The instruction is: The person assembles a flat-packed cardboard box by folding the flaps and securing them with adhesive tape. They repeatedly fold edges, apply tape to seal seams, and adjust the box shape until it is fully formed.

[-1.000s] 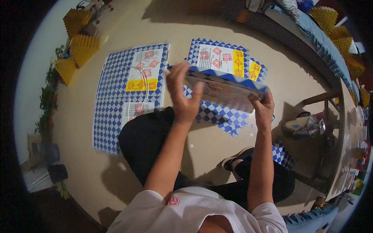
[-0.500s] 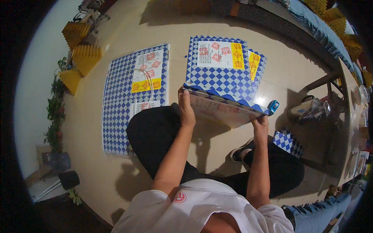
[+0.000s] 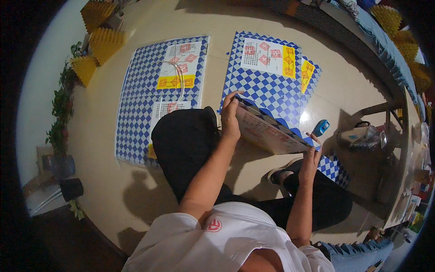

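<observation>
A flat cardboard sheet point(image 3: 269, 129) with blue-and-white checks along its upper edge and red print on its face is held tilted above the floor. My left hand point(image 3: 230, 119) grips its left end, thumb on the near face. At the right end, my right hand point(image 3: 311, 156) pinches the corner. Beyond it, a larger blue-and-white checked sheet point(image 3: 263, 86) with a white-and-yellow label lies flat, partly over another checked sheet point(image 3: 309, 75). A small blue tool point(image 3: 321, 127) is close to my right hand; its exact kind is unclear.
Left of my knee lies a plastic-wrapped checked bundle point(image 3: 136, 97) with a pale strap. Another checked piece point(image 3: 333, 168) rests by my right leg. A metal vessel point(image 3: 362, 136) stands near the wooden table point(image 3: 410, 149). Potted greenery point(image 3: 61, 106) and yellow pleated pieces point(image 3: 106, 45) line the left side.
The held sheet has tilted, its right end dropping lower and closer to me, and has shifted right. Both hands keep hold of it. The whole view has shifted slightly.
</observation>
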The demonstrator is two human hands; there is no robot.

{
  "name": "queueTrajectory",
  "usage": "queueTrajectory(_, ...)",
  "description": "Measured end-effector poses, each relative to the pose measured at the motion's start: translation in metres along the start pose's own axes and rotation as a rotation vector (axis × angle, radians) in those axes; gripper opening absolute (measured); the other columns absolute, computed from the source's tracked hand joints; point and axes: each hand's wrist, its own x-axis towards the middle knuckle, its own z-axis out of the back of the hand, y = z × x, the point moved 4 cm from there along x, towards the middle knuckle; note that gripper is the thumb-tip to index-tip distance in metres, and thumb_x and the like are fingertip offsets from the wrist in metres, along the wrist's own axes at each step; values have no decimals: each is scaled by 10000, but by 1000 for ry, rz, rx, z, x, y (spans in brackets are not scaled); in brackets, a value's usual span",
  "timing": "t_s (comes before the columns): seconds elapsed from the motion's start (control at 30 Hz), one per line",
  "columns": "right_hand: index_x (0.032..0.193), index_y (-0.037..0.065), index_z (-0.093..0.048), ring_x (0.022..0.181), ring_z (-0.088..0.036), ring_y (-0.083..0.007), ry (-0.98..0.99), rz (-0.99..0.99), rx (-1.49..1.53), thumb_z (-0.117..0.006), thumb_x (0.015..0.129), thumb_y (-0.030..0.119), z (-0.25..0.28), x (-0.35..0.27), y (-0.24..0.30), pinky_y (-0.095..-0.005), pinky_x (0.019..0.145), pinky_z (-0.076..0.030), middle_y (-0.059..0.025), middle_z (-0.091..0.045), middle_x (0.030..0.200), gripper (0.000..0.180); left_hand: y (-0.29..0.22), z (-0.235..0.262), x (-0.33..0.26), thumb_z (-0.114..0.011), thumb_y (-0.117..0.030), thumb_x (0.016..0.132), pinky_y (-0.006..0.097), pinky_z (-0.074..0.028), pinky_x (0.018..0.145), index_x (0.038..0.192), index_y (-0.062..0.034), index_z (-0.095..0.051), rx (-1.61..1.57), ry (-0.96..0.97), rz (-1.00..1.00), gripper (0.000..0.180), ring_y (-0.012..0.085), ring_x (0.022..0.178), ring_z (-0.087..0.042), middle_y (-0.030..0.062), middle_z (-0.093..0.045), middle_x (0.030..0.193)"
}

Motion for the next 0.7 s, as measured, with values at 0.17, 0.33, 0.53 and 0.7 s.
queueTrajectory(0.17,1380,58,-479,1356,-419,-247,31,149,-35,-383,1061,461,3,34,10,-413,1150,-280,-146,-488,1425,522,-21,-2,5,-386,-164,945,233,-387,839,1200,-51,-622,59,-63,-73,366,93,930,-507,38,-620,1180)
queueTrajectory(0.33,1292,18,-535,1335,-433,-261,35,74,159,-330,1047,550,-9,81,0,-414,1158,-253,-184,-516,1391,621,-1,-1,14,-383,-115,942,255,-396,869,1142,-54,-623,50,-38,-96,318,119,934,-527,63,-645,1139)
queueTrajectory(0.53,1199,23,-604,1251,-510,-226,-136,176,118,-403,1055,307,-11,96,1,-355,1105,-318,-134,-596,1294,377,4,-8,15,-403,-122,960,297,-378,974,1118,-51,-592,-3,10,-114,255,171,1064,-551,92,-636,1184)
queueTrajectory(0.7,1183,61,-615,1296,-494,-250,-158,272,-41,-455,1041,178,-9,94,9,-420,1148,-293,-118,-615,1285,243,2,-16,16,-450,-133,1014,331,-349,1048,1124,-57,-560,92,20,-137,172,178,1130,-532,92,-618,1202)
